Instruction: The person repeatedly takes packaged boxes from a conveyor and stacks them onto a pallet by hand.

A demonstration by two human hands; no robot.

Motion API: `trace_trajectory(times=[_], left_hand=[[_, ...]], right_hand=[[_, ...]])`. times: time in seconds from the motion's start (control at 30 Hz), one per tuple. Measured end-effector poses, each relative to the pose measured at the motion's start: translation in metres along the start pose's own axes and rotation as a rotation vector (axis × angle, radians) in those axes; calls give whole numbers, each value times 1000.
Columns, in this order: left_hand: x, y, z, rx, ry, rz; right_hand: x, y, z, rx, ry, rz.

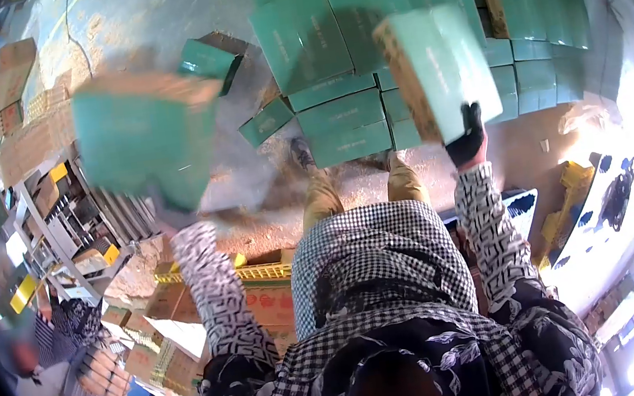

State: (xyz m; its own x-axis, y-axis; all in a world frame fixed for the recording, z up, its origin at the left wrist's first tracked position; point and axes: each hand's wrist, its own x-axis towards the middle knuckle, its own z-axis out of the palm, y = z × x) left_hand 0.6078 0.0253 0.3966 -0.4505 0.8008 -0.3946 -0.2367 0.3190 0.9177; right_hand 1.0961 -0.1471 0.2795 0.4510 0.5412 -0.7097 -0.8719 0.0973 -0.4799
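My left hand point(173, 212), dark and blurred by motion, is closed on the near edge of a green box point(142, 137) held out at the left. Brown cardboard shows along that box's far side. On the right, my right hand point(469, 140), in a dark glove, grips the near end of another green box point(445, 70), which is tilted with a brown side facing left. Behind this second box rise stacked green boxes point(347, 125). The fingers under both boxes are partly hidden.
Two loose green boxes, one open point(209, 61) and one smaller point(266, 122), lie left of the stack. A metal rack point(65, 225) stands at left, a yellow crate point(262, 271) near my legs. Another person point(75, 321) is at far left.
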Motion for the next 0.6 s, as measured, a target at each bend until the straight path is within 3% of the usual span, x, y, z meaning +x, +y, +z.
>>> trace_trajectory(times=[0.03,0.07,0.1,0.17,0.27,0.3,0.33,0.4,0.43,0.47,0.53,0.6], left_hand=[[-28,-6,52,40,-17,-51],[-2,-52,51,-23,-150,-136],[26,-97,64,62,-310,-49],[-6,-105,144,333,-413,-72],[77,-211,155,470,-446,-103],[83,-221,150,304,-340,-177],[99,-217,126,48,-291,-241],[108,-235,81,-169,-261,-129],[133,-279,34,232,-156,258],[123,-258,20,636,76,122],[166,-302,-59,709,166,-44],[190,-298,-66,682,82,-264]], right_hand=[[20,-5,20,40,-54,31],[39,-7,37,114,-80,37],[57,-4,48,144,-99,49],[88,10,59,140,-119,78],[123,74,63,32,-99,126],[130,82,61,40,-66,216],[121,100,74,98,-93,176],[136,100,58,114,-124,255],[127,99,70,-45,-102,254],[137,96,58,-58,-108,292],[114,99,98,-190,-13,185],[160,91,40,-218,-338,172]])
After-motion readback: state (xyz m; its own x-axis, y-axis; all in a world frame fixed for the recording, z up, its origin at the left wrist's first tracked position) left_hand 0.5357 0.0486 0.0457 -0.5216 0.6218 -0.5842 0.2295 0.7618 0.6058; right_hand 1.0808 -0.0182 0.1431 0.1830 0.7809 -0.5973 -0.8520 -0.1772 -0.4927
